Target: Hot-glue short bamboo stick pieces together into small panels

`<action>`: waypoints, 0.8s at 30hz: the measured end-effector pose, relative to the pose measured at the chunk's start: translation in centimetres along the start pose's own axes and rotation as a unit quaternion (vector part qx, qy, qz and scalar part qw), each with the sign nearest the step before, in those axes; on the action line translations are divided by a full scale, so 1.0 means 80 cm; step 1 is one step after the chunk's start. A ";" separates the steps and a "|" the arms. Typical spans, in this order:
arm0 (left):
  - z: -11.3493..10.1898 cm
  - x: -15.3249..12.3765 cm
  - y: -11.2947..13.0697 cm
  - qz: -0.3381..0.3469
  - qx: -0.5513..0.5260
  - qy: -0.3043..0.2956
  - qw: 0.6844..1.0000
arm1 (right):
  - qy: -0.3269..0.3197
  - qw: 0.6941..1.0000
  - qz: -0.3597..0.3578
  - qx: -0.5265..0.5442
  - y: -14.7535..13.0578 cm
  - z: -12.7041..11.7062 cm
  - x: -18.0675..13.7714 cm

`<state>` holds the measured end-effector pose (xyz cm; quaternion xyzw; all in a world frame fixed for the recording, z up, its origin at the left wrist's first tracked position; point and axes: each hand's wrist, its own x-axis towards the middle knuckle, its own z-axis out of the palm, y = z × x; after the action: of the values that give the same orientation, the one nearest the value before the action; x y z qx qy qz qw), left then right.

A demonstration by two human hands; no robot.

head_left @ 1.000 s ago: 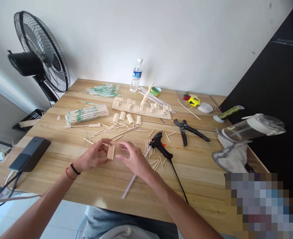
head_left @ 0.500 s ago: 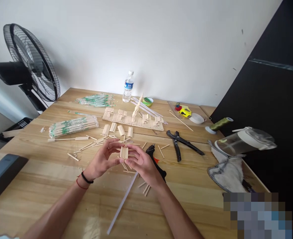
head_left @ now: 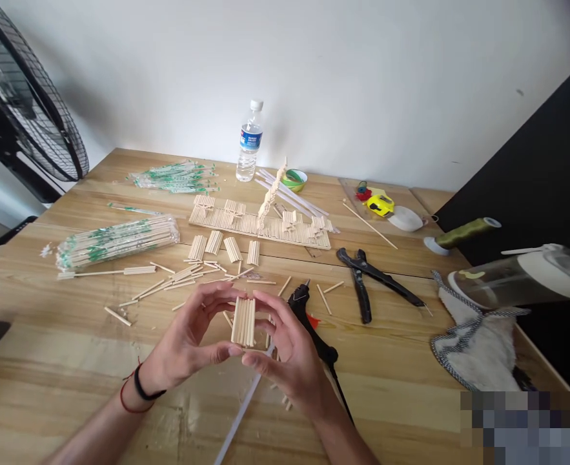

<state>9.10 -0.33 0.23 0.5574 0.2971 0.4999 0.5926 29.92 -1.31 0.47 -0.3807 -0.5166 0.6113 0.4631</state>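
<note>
Both hands hold a small panel of short wooden sticks [head_left: 244, 321] upright above the table. My left hand [head_left: 188, 341] pinches its top and bottom edges from the left with thumb and fingers. My right hand [head_left: 289, 349] grips it the same way from the right. A black glue gun [head_left: 308, 323] lies on the table just behind my right hand, and a white glue stick [head_left: 241, 408] runs out below the hands. Loose cut sticks [head_left: 192, 274] lie scattered beyond my left hand.
A long stick-built base with an upright piece [head_left: 260, 223] sits mid-table. Wrapped chopstick bundles [head_left: 115, 237] lie left, black pliers [head_left: 362, 281] right. A water bottle [head_left: 248, 142], tape rolls, a thread spool [head_left: 461, 232], a cloth [head_left: 476, 342] and a clear jug [head_left: 521, 278] stand around. A fan [head_left: 18, 97] is far left.
The hands have lifted the stick panel off the table and brought it closer and upright. The view has shifted nearer to the table and to the right.
</note>
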 end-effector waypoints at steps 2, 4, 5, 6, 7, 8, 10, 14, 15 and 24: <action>0.000 -0.001 0.000 0.002 -0.003 -0.001 1.000 | -0.002 1.000 0.006 -0.002 0.000 0.000 -0.001; 0.001 -0.001 0.000 0.005 -0.009 -0.013 1.000 | -0.003 1.000 0.014 0.003 0.001 0.000 -0.002; 0.001 -0.001 0.000 0.007 -0.010 -0.019 1.000 | -0.006 1.000 0.017 0.007 0.001 0.001 -0.002; 0.001 -0.002 0.000 0.009 -0.010 -0.023 1.000 | -0.008 1.000 0.021 0.010 0.002 0.001 -0.003; 0.002 -0.002 0.000 0.011 -0.009 -0.025 1.000 | -0.011 1.000 0.022 0.012 0.002 0.001 -0.003; 0.002 -0.003 0.000 0.012 -0.007 -0.026 1.000 | -0.014 1.000 0.020 0.011 0.003 0.001 -0.003; 0.003 -0.005 -0.002 0.014 0.002 -0.022 1.000 | -0.016 1.000 0.013 0.002 0.004 0.002 -0.004; 0.004 -0.008 -0.008 0.012 0.020 -0.013 1.000 | -0.006 1.000 -0.004 -0.021 0.007 0.002 -0.004; 0.004 -0.009 -0.009 0.011 0.022 -0.014 1.000 | -0.007 1.000 -0.001 -0.025 0.007 0.001 -0.004; 0.006 -0.011 0.003 0.041 0.123 0.011 0.992 | -0.010 0.998 0.053 0.041 0.002 0.003 -0.006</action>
<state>9.21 -1.34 0.37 0.6319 0.3398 0.4894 0.4958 29.81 -1.83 0.32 -0.3828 -0.4747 0.6593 0.4398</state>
